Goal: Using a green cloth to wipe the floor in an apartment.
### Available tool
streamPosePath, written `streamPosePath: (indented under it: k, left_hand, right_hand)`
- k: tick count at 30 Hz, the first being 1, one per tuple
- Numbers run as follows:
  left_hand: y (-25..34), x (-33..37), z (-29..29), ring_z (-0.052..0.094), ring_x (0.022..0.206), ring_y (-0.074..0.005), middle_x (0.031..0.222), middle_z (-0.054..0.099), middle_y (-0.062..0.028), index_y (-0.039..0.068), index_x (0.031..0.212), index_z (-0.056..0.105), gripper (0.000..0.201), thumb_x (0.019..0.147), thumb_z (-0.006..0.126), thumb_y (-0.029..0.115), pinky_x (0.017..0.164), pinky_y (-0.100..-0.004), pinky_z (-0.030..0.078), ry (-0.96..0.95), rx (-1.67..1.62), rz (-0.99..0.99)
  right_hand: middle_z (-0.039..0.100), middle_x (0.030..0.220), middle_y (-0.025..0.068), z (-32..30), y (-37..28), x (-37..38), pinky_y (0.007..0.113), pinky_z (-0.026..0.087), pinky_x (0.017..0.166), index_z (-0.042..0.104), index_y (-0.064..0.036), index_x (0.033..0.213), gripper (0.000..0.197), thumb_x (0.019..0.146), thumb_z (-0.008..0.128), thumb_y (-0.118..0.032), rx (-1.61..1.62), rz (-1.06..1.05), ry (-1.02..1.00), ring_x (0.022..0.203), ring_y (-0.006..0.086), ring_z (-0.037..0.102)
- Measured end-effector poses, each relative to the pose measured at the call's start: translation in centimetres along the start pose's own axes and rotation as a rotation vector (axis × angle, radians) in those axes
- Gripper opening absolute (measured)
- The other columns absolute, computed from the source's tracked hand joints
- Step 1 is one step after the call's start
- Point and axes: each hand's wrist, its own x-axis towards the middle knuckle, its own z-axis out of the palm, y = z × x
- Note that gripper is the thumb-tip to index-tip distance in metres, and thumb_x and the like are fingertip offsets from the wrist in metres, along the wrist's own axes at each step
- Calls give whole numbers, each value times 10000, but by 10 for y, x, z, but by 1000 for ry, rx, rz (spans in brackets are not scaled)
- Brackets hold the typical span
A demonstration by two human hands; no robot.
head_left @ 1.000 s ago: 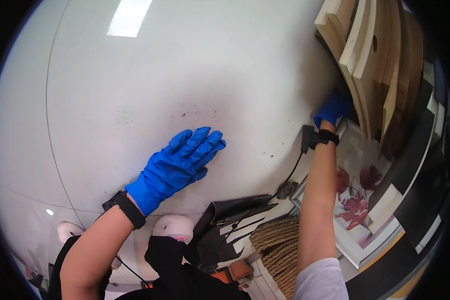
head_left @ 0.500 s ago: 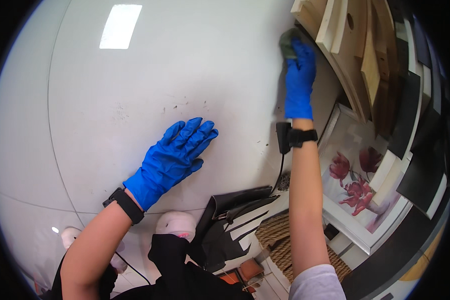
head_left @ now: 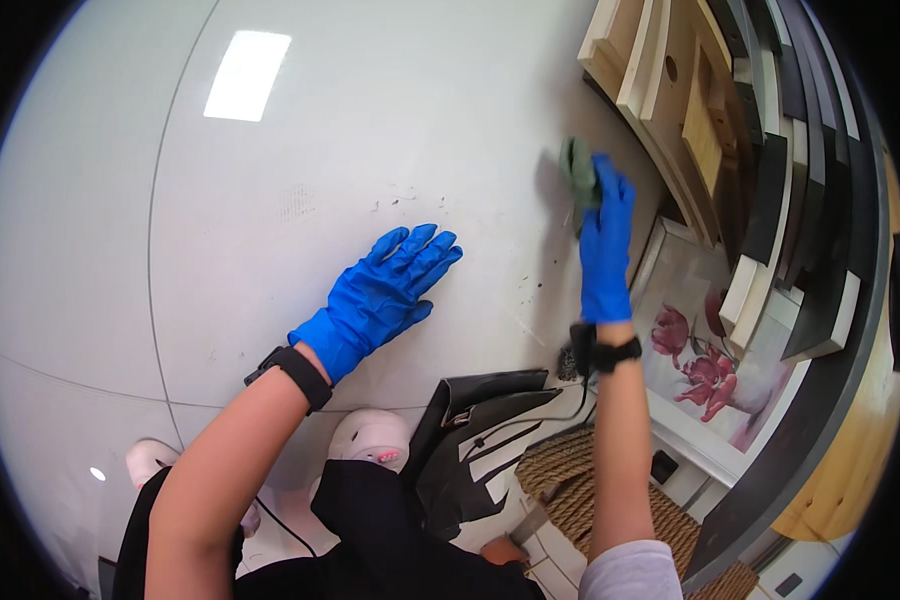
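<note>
My left hand [head_left: 380, 295], in a blue glove, hangs low over or rests on the glossy white tile floor [head_left: 370, 110]; I cannot tell which. Its fingers are stretched out and hold nothing. Just beyond the fingertips lie small dark crumbs and smudges [head_left: 400, 200]. On the right, my right hand [head_left: 607, 245], gloved in blue too, grips a folded green cloth [head_left: 578, 178] near the stacked boards. Whether the cloth touches the tile is hard to see. More dark specks [head_left: 538, 285] are scattered to the left of the right wrist.
Wooden boards [head_left: 660, 110] lean at the far right, with dark shelf edges [head_left: 820, 300] beside them. A framed flower picture [head_left: 700, 370] stands below. Nearer are a black bag [head_left: 460, 410], a coiled rope piece [head_left: 560, 470] and my white shoes [head_left: 370, 435].
My right hand has drawn the green cloth back toward me along the boards. The left hand stays spread in much the same place, while the whole view has shifted slightly.
</note>
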Motion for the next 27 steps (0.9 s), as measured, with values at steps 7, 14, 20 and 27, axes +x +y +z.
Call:
streamPosePath:
  k: [7,14,20,27]
  left_hand:
    - [1,3,3,301,1292,-210,1412,306,-59,151,1372,318,662,779,583,281,1057,-373,266,31,-27,10]
    - [1,-1,4,293,1296,-214,1419,297,-61,148,1377,306,657,794,572,291,1065,-375,247,3,-28,-4]
    - [1,-2,-1,274,1310,-221,1429,282,-63,143,1385,291,662,802,561,301,1068,-377,239,-25,-3,15]
    - [5,5,-2,279,1304,-236,1426,284,-70,130,1388,286,678,795,569,302,1067,-388,241,-18,28,35]
  right_hand:
    - [460,1241,155,48,62,104,320,356,968,414,-146,1309,590,778,376,109,39,-89,4,1112,291,473]
    - [510,1220,115,57,53,91,296,355,992,516,-126,1238,489,800,474,86,216,59,-119,1115,233,479]
    - [485,1217,146,57,-20,-60,421,429,906,492,-168,1249,550,767,429,91,-293,-161,-102,1072,370,489]
    - [528,1215,85,-12,-29,-143,371,460,864,486,-142,1249,434,840,456,1,411,381,-430,1102,285,500]
